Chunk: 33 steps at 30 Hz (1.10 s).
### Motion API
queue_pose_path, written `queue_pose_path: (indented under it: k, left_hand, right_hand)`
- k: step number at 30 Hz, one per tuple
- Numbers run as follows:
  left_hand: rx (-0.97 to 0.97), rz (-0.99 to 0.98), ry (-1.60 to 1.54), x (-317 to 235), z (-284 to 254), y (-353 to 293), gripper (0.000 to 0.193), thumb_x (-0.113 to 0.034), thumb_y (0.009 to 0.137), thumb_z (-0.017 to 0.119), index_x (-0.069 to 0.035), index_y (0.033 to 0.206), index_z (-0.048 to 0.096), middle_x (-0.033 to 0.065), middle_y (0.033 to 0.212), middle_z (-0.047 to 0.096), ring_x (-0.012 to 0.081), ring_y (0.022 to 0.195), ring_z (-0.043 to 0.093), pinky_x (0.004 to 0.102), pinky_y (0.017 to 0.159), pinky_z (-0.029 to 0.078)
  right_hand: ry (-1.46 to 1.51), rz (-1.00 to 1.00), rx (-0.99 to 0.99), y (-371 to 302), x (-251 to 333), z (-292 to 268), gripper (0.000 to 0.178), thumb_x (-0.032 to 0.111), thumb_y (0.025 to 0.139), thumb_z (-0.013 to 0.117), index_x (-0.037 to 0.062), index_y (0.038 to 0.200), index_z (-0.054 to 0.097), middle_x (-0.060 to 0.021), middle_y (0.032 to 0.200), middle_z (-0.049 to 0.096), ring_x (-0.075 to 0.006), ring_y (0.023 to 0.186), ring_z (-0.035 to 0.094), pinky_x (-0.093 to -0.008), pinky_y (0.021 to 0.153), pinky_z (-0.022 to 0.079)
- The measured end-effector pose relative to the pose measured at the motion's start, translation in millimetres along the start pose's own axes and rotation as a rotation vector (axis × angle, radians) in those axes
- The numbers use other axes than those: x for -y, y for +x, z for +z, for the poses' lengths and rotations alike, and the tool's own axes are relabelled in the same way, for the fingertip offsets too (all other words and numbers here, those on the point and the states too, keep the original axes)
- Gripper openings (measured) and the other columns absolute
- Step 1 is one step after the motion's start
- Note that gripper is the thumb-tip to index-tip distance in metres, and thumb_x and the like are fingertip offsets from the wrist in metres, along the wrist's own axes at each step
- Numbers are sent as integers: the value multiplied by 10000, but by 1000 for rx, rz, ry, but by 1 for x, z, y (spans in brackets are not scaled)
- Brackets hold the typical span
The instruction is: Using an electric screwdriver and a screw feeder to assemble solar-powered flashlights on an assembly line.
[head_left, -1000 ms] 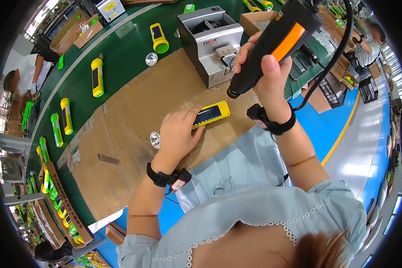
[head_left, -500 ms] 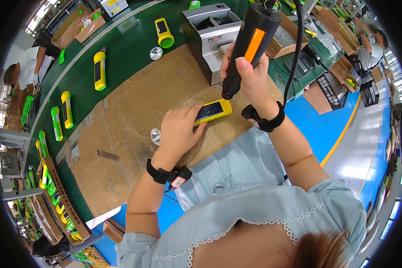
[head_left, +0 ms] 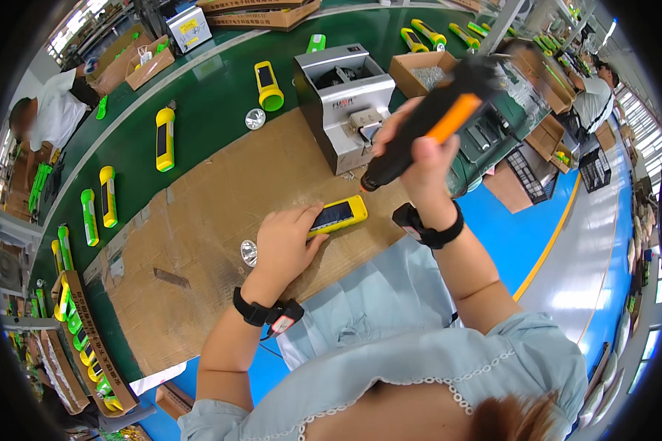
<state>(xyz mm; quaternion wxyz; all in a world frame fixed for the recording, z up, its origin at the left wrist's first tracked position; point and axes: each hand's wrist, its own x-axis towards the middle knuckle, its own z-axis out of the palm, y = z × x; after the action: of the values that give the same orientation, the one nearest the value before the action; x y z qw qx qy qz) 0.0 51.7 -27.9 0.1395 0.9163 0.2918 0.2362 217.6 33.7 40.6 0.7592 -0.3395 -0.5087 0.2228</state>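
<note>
On the cardboard sheet (head_left: 206,294), a yellow flashlight (head_left: 356,211) with a dark panel on top lies under my left hand (head_left: 283,242). The fingers of that hand are wrapped over its left end, which they hide. My right hand (head_left: 428,173) grips a black electric screwdriver (head_left: 399,156) with an orange stripe. The tool leans, its tip just beyond the flashlight's right end and seemingly clear of it. By my left wrist rests a round silver reflector (head_left: 249,253).
A grey screw feeder (head_left: 346,110) stands just beyond the screwdriver. Yellow and green flashlights, such as this yellow one (head_left: 165,140), stand along the green bench (head_left: 206,95). A carton of flashlights (head_left: 88,331) sits at left. Other people work at far left and far right.
The screwdriver has come up off the flashlight's right end and tilted over, with its upper end swinging right. My left hand has kept its hold on the flashlight. The whole view has shifted somewhat.
</note>
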Motion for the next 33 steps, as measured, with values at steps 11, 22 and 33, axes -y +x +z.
queue_pose_path:
  k: [11, 22, 33]
  left_hand:
    - [81, -94, 240, -1, -33, -6, 551, -246, 595, 787, -17, 1038, 552, 152, 1022, 538, 329, 940, 528, 370, 835, 402]
    - [-34, -82, -171, 3, 6, -4, 450, -258, 644, 768, -75, 1014, 588, 128, 915, 536, 317, 872, 518, 399, 767, 424]
    - [-75, -77, -262, 10, 14, -8, 424, -269, 617, 793, -119, 982, 635, 103, 904, 495, 293, 870, 496, 380, 728, 413]
  right_hand:
    - [-7, -261, 11, 78, -16, -19, 338, 222, 842, 660, 5, 988, 444, -105, 717, 593, -155, 580, 573, -269, 553, 473]
    - [79, 57, 108, 42, 2, -3, 551, 475, 810, 637, -10, 1001, 460, -120, 691, 557, -207, 543, 569, -300, 504, 478]
    - [227, 151, 254, -45, 26, 42, 815, 635, 614, 731, 96, 1093, 352, -104, 828, 521, -219, 707, 551, -367, 687, 494]
